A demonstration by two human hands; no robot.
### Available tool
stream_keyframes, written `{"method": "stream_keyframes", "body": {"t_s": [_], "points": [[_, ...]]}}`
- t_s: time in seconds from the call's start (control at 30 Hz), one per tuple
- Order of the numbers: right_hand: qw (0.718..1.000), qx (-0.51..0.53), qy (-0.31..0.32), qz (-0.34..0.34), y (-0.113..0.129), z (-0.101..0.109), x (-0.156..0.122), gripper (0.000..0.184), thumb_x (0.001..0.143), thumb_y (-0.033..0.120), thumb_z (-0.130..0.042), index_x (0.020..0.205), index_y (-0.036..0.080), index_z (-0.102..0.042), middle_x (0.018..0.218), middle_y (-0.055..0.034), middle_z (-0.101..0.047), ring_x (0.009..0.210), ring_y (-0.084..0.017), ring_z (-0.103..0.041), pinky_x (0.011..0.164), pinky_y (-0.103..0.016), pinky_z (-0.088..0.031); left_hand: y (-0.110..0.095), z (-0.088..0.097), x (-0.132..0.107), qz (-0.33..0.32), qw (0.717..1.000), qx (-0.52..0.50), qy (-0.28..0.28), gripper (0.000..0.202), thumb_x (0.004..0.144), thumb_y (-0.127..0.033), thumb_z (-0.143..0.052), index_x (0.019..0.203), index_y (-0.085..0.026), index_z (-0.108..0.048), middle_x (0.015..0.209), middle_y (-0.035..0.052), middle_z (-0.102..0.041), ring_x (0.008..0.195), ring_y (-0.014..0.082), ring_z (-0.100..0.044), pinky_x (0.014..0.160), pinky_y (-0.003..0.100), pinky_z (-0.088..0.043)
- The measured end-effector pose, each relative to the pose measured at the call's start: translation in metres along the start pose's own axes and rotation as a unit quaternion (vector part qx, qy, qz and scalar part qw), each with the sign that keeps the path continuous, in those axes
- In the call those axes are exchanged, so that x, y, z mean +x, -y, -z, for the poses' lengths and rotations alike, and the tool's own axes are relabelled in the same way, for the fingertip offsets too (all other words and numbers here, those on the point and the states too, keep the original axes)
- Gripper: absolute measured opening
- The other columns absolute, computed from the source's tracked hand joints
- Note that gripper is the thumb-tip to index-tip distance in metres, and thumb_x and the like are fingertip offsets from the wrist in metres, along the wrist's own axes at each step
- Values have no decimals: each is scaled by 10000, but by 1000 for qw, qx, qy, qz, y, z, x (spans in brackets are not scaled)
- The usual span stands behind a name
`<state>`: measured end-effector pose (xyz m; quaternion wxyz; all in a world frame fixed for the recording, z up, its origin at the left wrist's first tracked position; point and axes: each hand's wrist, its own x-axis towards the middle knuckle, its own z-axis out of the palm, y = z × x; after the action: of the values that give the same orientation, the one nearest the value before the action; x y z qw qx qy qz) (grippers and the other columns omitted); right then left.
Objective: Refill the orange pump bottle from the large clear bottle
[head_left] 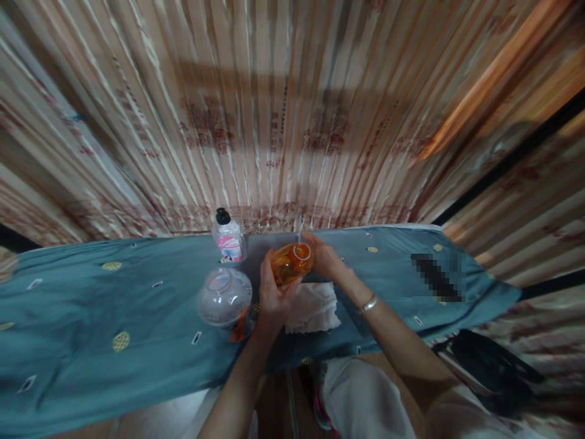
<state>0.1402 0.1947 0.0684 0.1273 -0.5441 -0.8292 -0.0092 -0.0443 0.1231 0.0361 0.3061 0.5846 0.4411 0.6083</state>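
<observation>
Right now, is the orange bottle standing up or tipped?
Tipped: the left hand holds the bottle slanted, ringed end toward the right hand.

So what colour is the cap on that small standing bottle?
Black; the cap shows clearly in the head view.

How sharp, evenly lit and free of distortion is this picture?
Head view: dim, warm light; the striped curtain bows and smears toward the corners from wide-lens distortion, with a broad soft shadow across it; the orange bottle in the left hand is the sharpest part, at centre; a pixelated patch hides something on the blue-green cloth.
</observation>
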Motion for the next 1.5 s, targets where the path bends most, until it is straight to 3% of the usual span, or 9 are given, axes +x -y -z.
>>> {"method": "stream_keyframes", "body": {"t_s": [0.1,0.23,0.43,0.63,0.73,0.93,1.2,1.37,1.5], "points": [[988,118,-79,-59,10,21,-30,694,869,58,-478,1559,117,-438,1508,-196,-611,1378,-286,-623,1110,-453,-575,-9,3,-2,-37,999,35,5,845,853,-411,-767,1561,-175,-372,1481,216,-549,1379,353,-563,1147,520,-465],[922,332,-163,-110,28,38,-76,707,837,83,-511,1530,219,-487,1474,-126,-655,1370,-255,-632,1119,-469,-557,-31,9,-10,-65,996,62,21,856,871,-425,-761,1583,-187,-349,1513,209,-532,1430,353,-513,1188,520,-411],[829,553,-45,-67,49,56,-125,796,721,245,-827,1470,316,-565,1541,-35,-602,1471,-273,-522,1253,-439,-406,-70,7,-37,-16,997,-9,70,954,826,-441,-815,1599,-222,-301,1515,196,-542,1408,342,-544,1169,488,-437],[812,559,-82,-145,78,44,-140,702,631,437,-921,1260,244,-676,1290,-80,-752,1186,-314,-704,1054,-457,-564,-89,5,-53,21,984,-119,129,989,841,-505,-785,1625,-241,-242,1435,162,-620,1362,325,-592,1134,464,-483],[806,559,-101,-169,92,31,-138,650,619,441,-911,1194,230,-691,1215,-87,-780,1108,-309,-737,1020,-468,-582,-86,13,-56,15,986,-87,139,986,845,-507,-779,1629,-228,-251,1508,181,-561,1416,336,-543,1181,475,-431],[733,645,-115,-184,96,17,-128,607,565,443,-934,1084,237,-696,1146,-86,-815,1060,-313,-776,998,-473,-612,-78,28,-69,-37,986,42,155,919,854,-463,-790,1610,-213,-331,1611,208,-434,1518,360,-403,1234,516,-343],[713,630,-179,-251,78,7,-120,665,500,519,-947,1026,209,-685,1083,-112,-824,1019,-322,-779,954,-495,-631,-107,66,-75,-145,970,99,167,228,973,-341,-663,1144,-199,-716,1094,116,-745,1049,246,-708,940,369,-564],[699,642,-185,-256,85,5,-116,693,442,495,-972,1009,211,-693,1050,-93,-833,996,-318,-785,934,-489,-647,-93,104,-87,25,993,78,83,343,967,-426,-624,734,-197,-727,689,48,-705,688,197,-685,712,297,-550],[698,640,-196,-256,87,3,-116,705,443,495,-970,1025,210,-694,1052,-88,-832,997,-321,-784,943,-502,-640,-58,132,-86,113,990,61,-56,531,891,-607,-623,556,-196,-620,669,75,-679,710,222,-679,819,363,-563]]}}
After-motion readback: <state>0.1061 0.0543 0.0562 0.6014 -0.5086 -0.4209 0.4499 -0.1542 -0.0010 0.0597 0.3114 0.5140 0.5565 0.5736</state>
